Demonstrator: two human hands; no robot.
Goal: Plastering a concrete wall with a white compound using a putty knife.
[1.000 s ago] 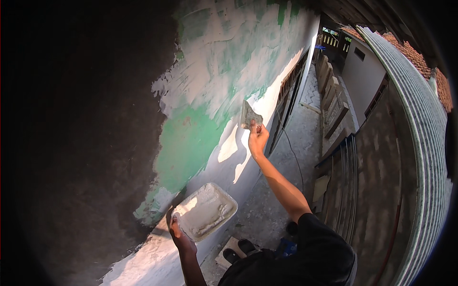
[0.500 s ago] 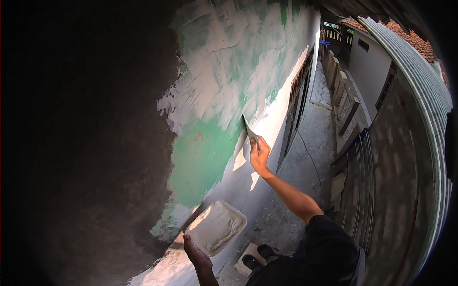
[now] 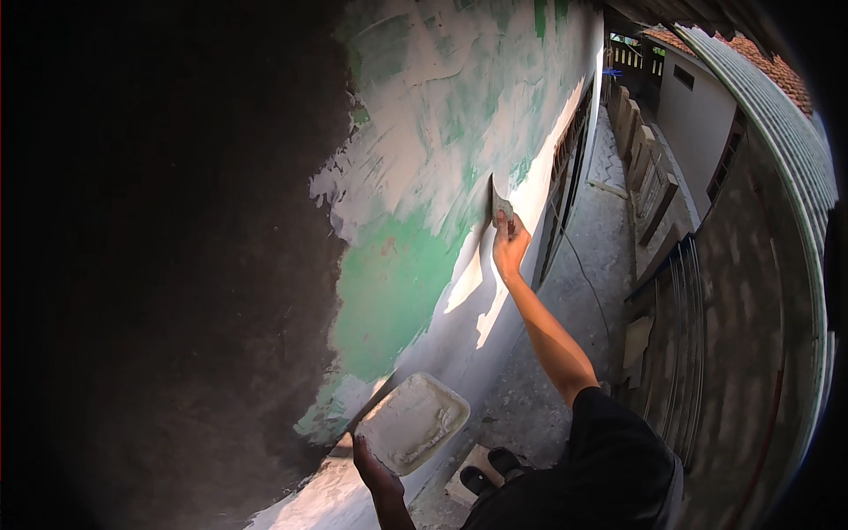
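My right hand [image 3: 509, 247], on the extended arm, grips a putty knife [image 3: 500, 205] whose thin blade points up and meets the wall. The wall [image 3: 384, 300] carries a bare green patch with white putty [image 3: 380, 150] smeared in streaks above it. Low and nearer me, my left hand [image 3: 374, 468] supports a white rectangular tub [image 3: 450, 392] from its left side and below, the fingers mostly hidden under it. Inside the tub lies whitish putty [image 3: 402, 427], thicker along the right side. The tub is tilted toward me.
Dark unpainted wall [image 3: 177, 265] fills the left. A narrow concrete walkway [image 3: 579, 256] runs ahead on the right, with a thin cable [image 3: 590, 281] across it. Metal bars [image 3: 685, 309] lean by the right-hand wall. My sandalled feet [image 3: 490, 468] stand on a pale block [image 3: 459, 490].
My right hand and the putty knife have moved up and to the right along the wall. The knife's blade shows more of its face. The left hand still holds the tub; the view has shifted slightly.
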